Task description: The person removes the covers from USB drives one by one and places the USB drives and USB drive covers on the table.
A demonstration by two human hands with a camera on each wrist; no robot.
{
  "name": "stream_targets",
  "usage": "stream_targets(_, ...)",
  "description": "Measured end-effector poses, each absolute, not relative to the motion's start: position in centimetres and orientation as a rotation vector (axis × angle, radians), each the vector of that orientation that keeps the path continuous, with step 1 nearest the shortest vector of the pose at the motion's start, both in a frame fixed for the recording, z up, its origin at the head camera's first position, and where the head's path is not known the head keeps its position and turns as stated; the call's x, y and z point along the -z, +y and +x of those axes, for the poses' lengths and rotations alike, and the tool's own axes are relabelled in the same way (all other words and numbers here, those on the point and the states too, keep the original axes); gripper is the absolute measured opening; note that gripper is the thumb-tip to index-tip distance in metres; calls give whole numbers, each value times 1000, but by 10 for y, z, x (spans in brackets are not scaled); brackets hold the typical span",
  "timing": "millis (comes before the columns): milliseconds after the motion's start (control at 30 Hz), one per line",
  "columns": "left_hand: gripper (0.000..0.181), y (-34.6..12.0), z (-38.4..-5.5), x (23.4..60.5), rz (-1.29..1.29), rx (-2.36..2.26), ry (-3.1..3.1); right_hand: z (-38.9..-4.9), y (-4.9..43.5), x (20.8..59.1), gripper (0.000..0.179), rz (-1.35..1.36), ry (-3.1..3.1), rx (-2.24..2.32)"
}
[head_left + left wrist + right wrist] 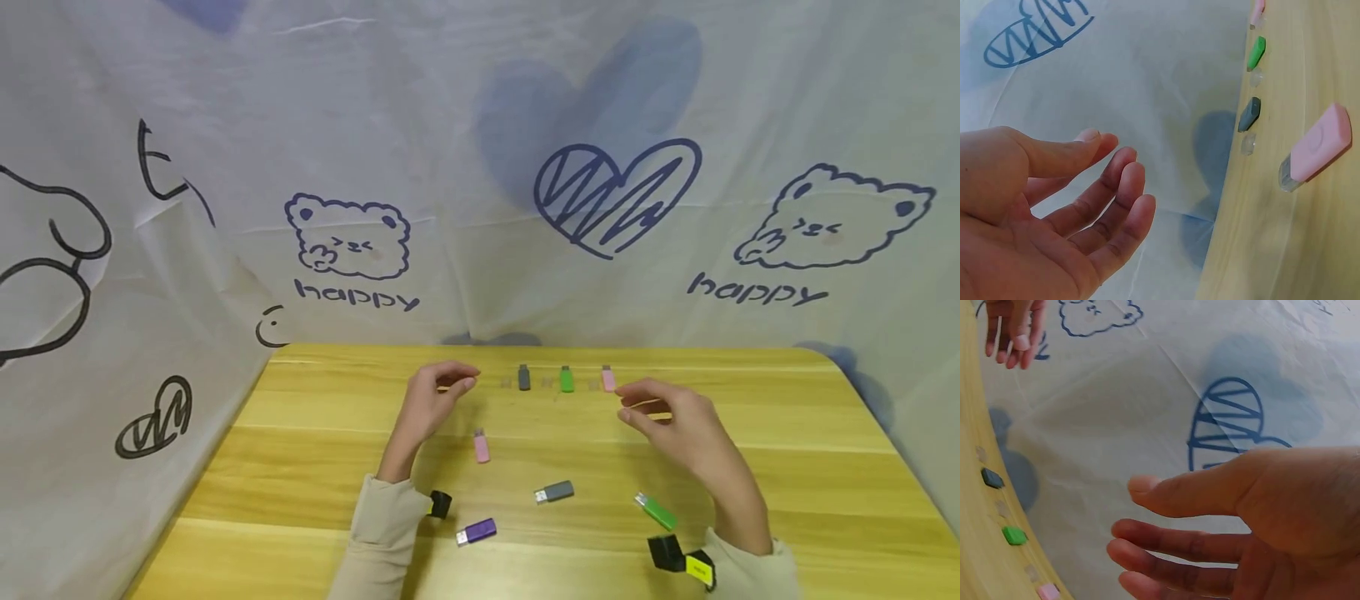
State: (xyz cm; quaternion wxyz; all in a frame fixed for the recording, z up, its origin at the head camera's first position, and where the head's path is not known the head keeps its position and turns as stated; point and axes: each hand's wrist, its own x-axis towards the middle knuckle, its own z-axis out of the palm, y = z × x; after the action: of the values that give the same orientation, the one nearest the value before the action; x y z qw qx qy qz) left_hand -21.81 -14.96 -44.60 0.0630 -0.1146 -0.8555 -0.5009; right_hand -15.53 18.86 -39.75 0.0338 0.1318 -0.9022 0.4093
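Left hand (pixel 433 402): loosely parted, empty, near far grey stick (pixel 524 377).
Right hand (pixel 681 421): half-open, empty, near far pink stick (pixel 608 379).
Near pink stick (pixel 482 447): on surface (pixel 300 467); probably best pinched by its sides, row undisturbed.

Free gap between hands (pixel 432 404) (pixel 686 421); 3 USB sticks (pixel 524 378) (pixel 566 380) (pixel 608 379) below.

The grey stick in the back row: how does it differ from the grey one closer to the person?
The back grey stick has its plug pointing away from the person; the front grey stick has its plug pointing left. A clear piece lies beside the back grey stick, none beside the front grey stick. Both have grey bodies and lie on the table.
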Motion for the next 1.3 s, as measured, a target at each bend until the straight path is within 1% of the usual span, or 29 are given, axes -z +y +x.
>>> stream_targets(267,14,-154,-210,447,-347,1538,-2599,-161,171,416,23,628,-2883,-1404)
stream_targets(467,14,-154,-205,445,-338,1547,-2631,-163,153,431,22,744,-3052,-1366)
stream_targets(900,14,-150,-201,434,-391,1563,-2650,-158,118,447,28,832,-3208,-1230)
stream_targets(1300,13,-149,-201,432,-422,1546,-2657,-157,99,458,37,779,-3264,-1086)
